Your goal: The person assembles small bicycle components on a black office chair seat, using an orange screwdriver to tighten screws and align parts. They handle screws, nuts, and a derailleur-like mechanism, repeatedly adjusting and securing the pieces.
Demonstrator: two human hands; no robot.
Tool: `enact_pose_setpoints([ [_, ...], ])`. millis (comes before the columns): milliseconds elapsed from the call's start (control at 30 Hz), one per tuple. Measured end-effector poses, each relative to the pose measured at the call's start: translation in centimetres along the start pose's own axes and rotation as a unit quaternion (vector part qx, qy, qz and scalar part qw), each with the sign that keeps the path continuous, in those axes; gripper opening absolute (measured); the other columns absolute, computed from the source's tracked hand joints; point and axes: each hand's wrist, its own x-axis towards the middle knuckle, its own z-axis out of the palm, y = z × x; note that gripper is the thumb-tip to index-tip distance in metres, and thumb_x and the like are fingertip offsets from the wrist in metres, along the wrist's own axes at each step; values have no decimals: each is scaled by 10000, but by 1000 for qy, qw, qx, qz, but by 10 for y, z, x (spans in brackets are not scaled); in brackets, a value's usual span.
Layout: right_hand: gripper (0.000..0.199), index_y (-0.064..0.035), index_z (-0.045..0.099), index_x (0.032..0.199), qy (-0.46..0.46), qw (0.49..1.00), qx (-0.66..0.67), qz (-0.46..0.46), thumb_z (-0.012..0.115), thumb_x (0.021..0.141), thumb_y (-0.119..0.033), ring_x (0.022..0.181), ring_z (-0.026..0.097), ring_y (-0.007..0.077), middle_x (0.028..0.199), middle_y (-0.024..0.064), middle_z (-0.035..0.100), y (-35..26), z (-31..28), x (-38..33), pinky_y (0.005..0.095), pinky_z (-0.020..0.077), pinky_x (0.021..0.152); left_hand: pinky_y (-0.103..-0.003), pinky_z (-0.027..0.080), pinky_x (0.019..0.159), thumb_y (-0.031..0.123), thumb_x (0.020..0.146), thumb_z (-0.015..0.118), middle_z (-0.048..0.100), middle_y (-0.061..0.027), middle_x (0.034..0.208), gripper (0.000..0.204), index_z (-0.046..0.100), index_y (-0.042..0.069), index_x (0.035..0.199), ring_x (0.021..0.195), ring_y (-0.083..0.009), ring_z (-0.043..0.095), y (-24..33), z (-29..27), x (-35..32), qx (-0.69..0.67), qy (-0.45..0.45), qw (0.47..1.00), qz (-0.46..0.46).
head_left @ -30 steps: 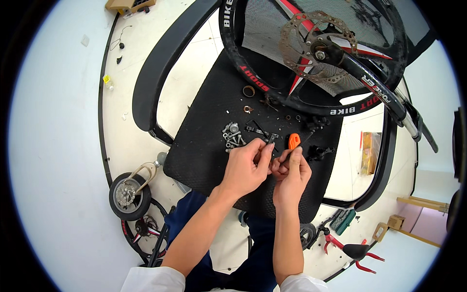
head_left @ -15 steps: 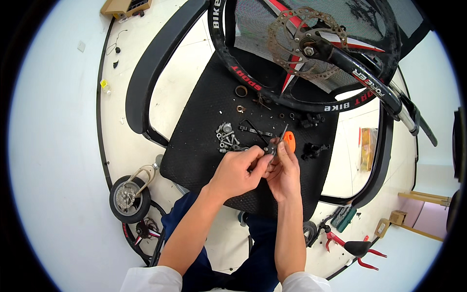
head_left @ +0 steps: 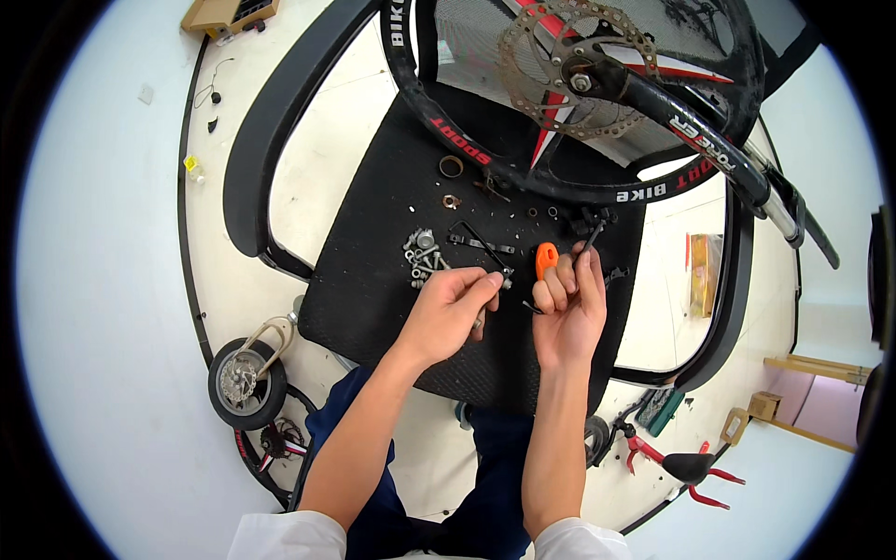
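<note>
Over the seat's [head_left: 355,303] near half, our right hand [head_left: 569,313] grasps a slim dark rod [head_left: 590,239] toward the right edge; our left hand [head_left: 445,313] pinches a small grey part [head_left: 478,324], mostly hidden. We judge this a handling step, calling next for a precise grip. Metallic bolts [head_left: 427,259] heap left of a rounded orange piece [head_left: 547,259] on textured black.

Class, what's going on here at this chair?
Someone is working bare-handed over a black chair seat. The right hand has a thin dark tool in its grip; the left hand seems to pinch a small part, mostly hidden from view. Loose bolts lie on the seat beside the left hand, an orange piece lies by the right, and a bicycle wheel is beyond them.
</note>
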Motion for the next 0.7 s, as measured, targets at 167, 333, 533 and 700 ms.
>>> enact_pose_setpoints([
  [167,124,-76,552,1084,4,999,-33,-23,491,1054,-180,537,266,53,693,-27,366,5,-2,1,229,219,489,-217,392,471,291,1018,548,482,31,548,383,572,51,722,484,-41,472,-7,7,1,44,-30,999,9],
  [333,127,-71,553,1078,18,997,-53,-50,482,1055,-173,536,267,55,702,-27,373,4,-4,3,227,222,489,-215,364,496,194,983,613,489,42,593,264,590,26,781,529,-25,438,-13,9,1,91,-49,993,59],
  [533,131,-63,544,1072,16,999,-17,-46,473,1056,-171,533,259,53,702,-25,367,-5,-7,3,222,203,480,-212,339,526,137,937,680,503,53,633,126,667,12,942,572,-26,410,-6,12,-5,143,-75,983,90],
  [700,139,-60,534,1077,31,997,-13,-68,470,1058,-182,528,237,47,696,-31,350,-7,-9,4,224,188,473,-214,349,536,135,919,706,520,41,641,159,696,11,1018,579,-34,423,-6,12,-5,157,-88,978,110],
])
